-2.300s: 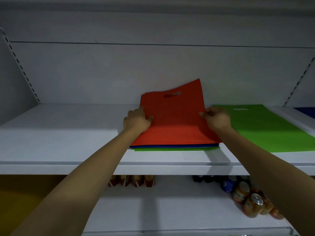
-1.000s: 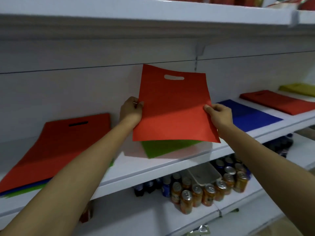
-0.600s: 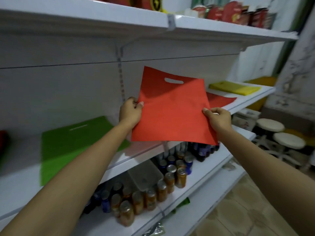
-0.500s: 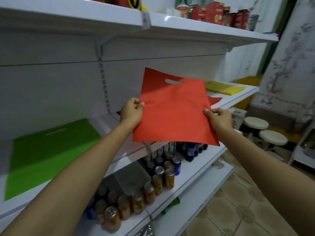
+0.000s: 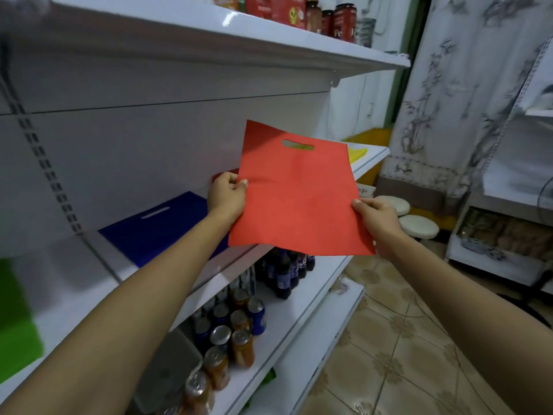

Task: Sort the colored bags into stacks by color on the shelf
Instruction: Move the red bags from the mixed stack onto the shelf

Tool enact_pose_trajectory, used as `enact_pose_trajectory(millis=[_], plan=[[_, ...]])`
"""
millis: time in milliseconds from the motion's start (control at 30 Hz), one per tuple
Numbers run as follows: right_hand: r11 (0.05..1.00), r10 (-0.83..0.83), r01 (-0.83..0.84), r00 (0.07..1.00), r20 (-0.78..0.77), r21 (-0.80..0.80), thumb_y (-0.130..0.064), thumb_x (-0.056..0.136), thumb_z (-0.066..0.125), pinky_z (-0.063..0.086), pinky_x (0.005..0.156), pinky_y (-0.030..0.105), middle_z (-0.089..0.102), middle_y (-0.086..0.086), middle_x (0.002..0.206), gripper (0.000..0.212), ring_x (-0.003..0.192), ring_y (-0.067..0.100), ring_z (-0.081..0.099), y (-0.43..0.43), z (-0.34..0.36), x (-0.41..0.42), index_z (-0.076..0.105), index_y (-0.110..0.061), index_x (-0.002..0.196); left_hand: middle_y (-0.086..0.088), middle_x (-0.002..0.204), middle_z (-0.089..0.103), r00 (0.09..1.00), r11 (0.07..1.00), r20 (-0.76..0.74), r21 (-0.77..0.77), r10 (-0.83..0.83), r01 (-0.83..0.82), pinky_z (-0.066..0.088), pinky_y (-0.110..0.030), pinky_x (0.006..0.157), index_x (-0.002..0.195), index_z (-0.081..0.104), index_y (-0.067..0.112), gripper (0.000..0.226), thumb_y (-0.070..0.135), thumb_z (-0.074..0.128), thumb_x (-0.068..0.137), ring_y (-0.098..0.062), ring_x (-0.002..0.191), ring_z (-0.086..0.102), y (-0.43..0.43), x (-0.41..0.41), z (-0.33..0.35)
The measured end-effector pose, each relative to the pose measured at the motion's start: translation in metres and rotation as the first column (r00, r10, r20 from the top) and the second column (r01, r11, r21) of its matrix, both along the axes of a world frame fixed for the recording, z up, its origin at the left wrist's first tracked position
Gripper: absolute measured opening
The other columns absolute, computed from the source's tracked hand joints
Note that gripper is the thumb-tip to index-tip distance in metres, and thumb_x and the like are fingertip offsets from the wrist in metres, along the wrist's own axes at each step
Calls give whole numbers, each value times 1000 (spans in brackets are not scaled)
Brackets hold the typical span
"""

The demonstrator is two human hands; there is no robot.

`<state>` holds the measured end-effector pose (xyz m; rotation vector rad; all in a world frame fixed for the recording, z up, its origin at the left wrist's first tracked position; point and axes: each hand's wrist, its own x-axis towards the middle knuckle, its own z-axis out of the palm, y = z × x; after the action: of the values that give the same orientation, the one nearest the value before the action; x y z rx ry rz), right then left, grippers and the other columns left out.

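I pinch the flat red fabric bag with a cut-out handle (image 5: 299, 199) by its side edges, thumbs on its face, left hand (image 5: 227, 196) and right hand (image 5: 375, 218) holding it in the air, clear of the white shelf (image 5: 89, 295). I judge this the carrying step. A red sliver (image 5: 225, 172) peeks just beyond my left hand, past the flat blue bag (image 5: 155, 229) beside that wrist. If that's the red stack, the next move is to lay this bag squarely on it.

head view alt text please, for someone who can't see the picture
A left hand and a right hand hold a red bag by its side edges, in the air before a white shelf. On the shelf lie a blue bag, a green bag at far left and a yellow bag at the far end; drink cans stand one level down.
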<state>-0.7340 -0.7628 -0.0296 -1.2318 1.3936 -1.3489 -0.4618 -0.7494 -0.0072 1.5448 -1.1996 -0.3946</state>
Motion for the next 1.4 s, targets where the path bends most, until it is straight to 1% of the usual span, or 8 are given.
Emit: enact_pose_trajectory(millis=[300,567,733,867,1000,1133,1300,1400], plan=[[998,-33,25,991,-132,-64,-26,88,67,55,79,38,69,6,92,12,83,24,66,-138,20,9,67,-22,99,-1,100,60,995,999,80,5,53,-54,47,-30,79,108,59,11,24,30,52,96,-19,90,57,-119,11,8],[995,25,-46,972,-236,-83,-26,84,70,45,71,29,66,7,85,11,76,20,59,-242,16,34,66,-16,87,3,87,56,986,998,160,6,56,-58,35,-19,56,93,55,13,12,25,55,95,-13,80,52,-184,41,3],[986,116,-143,957,-268,-85,-22,83,72,47,71,32,66,9,82,16,68,20,57,-286,8,46,61,-20,72,7,77,54,989,996,134,39,70,-76,45,-27,67,90,57,13,13,26,57,94,-14,75,54,-199,58,-7],[967,215,-244,935,-284,-72,-17,84,71,42,58,26,59,4,68,24,57,16,51,-320,10,54,56,-21,66,4,79,58,987,989,110,77,119,-127,45,-24,64,89,60,11,19,30,56,95,-9,70,54,-204,62,-11],[934,311,-354,874,-374,-51,-18,83,72,41,61,26,58,3,65,22,65,20,52,-362,5,59,60,-19,65,-2,67,57,981,976,45,105,188,-191,45,-19,54,71,56,10,36,31,50,99,-9,56,53,-203,52,-21],[866,449,-500,777,-441,1,-16,83,71,45,63,26,63,5,77,5,71,19,56,-395,-4,63,68,-14,81,-14,80,67,959,942,32,178,282,-283,52,-35,75,85,65,-3,40,33,53,97,-22,72,62,-204,38,-42],[741,582,-670,620,-525,30,-23,84,72,44,73,29,66,6,88,8,81,20,59,-435,-22,64,71,-16,87,0,83,65,871,832,79,266,486,-488,44,-27,69,83,64,15,27,34,51,96,-17,81,60,-211,9,-66],[675,636,-737,556,-535,37,-25,83,73,49,79,32,68,4,89,12,86,20,62,-452,-35,63,71,-14,88,3,89,66,774,744,142,214,617,-633,42,-26,69,89,67,17,19,33,56,93,-17,84,59,-214,-10,-76]])
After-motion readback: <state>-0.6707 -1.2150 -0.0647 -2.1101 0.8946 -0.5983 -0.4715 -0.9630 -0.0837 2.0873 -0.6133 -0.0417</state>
